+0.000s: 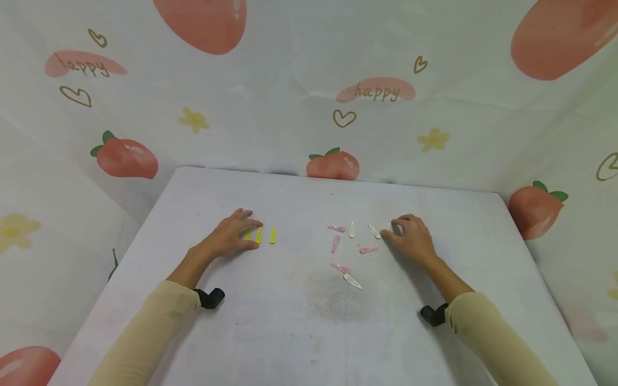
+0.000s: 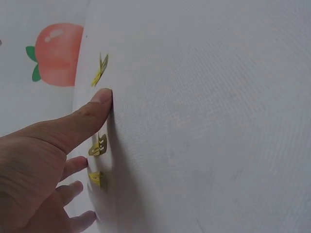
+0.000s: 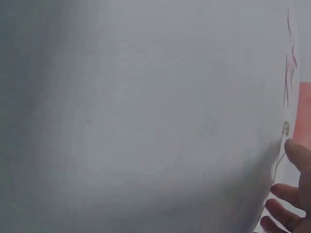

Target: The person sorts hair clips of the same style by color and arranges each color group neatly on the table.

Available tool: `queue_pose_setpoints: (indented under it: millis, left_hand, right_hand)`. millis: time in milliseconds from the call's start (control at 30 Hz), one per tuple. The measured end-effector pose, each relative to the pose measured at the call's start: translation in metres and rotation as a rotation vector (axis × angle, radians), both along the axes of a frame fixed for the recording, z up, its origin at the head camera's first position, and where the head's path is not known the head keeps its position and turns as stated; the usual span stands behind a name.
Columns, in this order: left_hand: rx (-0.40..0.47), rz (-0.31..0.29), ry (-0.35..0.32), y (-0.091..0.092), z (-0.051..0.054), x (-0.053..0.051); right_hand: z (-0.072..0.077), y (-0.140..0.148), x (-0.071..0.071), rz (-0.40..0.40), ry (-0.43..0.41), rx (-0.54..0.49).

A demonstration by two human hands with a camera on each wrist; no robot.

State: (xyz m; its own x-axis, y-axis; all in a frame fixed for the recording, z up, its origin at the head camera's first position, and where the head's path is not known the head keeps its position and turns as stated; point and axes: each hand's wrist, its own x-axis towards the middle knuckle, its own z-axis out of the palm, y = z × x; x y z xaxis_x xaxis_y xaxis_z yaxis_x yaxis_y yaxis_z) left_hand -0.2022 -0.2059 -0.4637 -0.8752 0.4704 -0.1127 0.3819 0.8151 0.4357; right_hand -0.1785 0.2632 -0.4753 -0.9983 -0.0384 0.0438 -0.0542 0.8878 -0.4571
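On the left of the table, my left hand [image 1: 229, 235] reaches over yellow snap hair clips, thumb and forefinger spread near the two ends of the middle yellow clip [image 1: 258, 235]. A second yellow clip [image 1: 248, 234] lies under the hand; a third yellow clip [image 1: 272, 235] is just right of the fingertips. In the left wrist view the thumb [image 2: 99, 99] stands apart from the other fingers. My right hand [image 1: 412, 238] is at a white hair clip [image 1: 388, 228], partly hidden between its parted thumb and forefinger. Beside the thumb lies another white clip [image 1: 374, 231].
Between the hands lie a white clip [image 1: 352, 230] and several pink clips, among them a pink clip [image 1: 369, 250]. Nearer the front, one pink clip [image 1: 340, 268] touches or nearly touches a white clip [image 1: 353, 281]. A fruit-printed curtain [image 1: 285, 69] hangs behind the white table [image 1: 270, 332].
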Motion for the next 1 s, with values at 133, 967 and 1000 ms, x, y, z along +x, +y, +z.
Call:
queue_pose_setpoints:
  millis: [133, 967, 1000]
  left_hand:
    - [-0.007, -0.002, -0.01, 0.001, 0.002, -0.001]
    - [0.156, -0.478, 0.106, 0.147, -0.005, 0.063]
    - [0.152, -0.483, 0.113, 0.149, -0.006, 0.064]
  right_hand:
    - [-0.002, 0.004, -0.002, 0.024, 0.024, -0.017]
    - [-0.016, 0.018, -0.008, 0.106, 0.09, -0.115]
    - [-0.016, 0.018, -0.008, 0.106, 0.088, -0.116]
